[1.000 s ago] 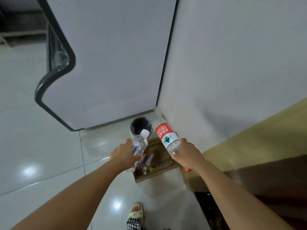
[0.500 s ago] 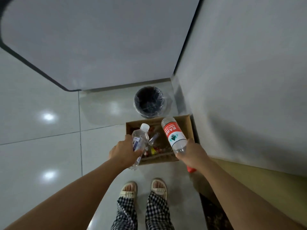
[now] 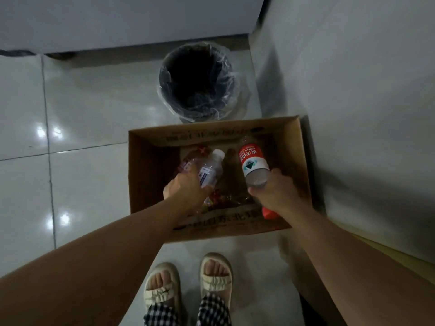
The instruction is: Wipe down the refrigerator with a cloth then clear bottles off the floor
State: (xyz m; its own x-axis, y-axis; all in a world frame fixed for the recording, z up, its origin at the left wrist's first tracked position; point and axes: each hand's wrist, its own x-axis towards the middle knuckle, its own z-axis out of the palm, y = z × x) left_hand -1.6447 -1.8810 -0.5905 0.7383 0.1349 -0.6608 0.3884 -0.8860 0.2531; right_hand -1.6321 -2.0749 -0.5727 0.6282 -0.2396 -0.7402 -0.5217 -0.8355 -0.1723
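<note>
Item one, as I logged it from the head view: left hand, fingers curled round a small clear bottle with a white cap, held tilted over the left half of the cardboard box, cap pointing away from the person. Item two: right hand, fingers wrapped round the lower body of a larger bottle with a red and white label, held over the right half of the same box, its red cap showing below the wrist, toward the person. Item three: the box itself, open-topped, brown, printed lettering on its near and far walls, standing on the tiled floor just in front of the person's sandalled feet; I noted more clear bottles and red and yellow scraps lying on its bottom, though I could not tell how many. Item four: a round bin with a clear plastic liner, dark inside, standing on the floor just beyond the box's far wall. Item five: the grey refrigerator across the top of the view, behind the bin. Item six: a pale wall along the right, close beside the box
</note>
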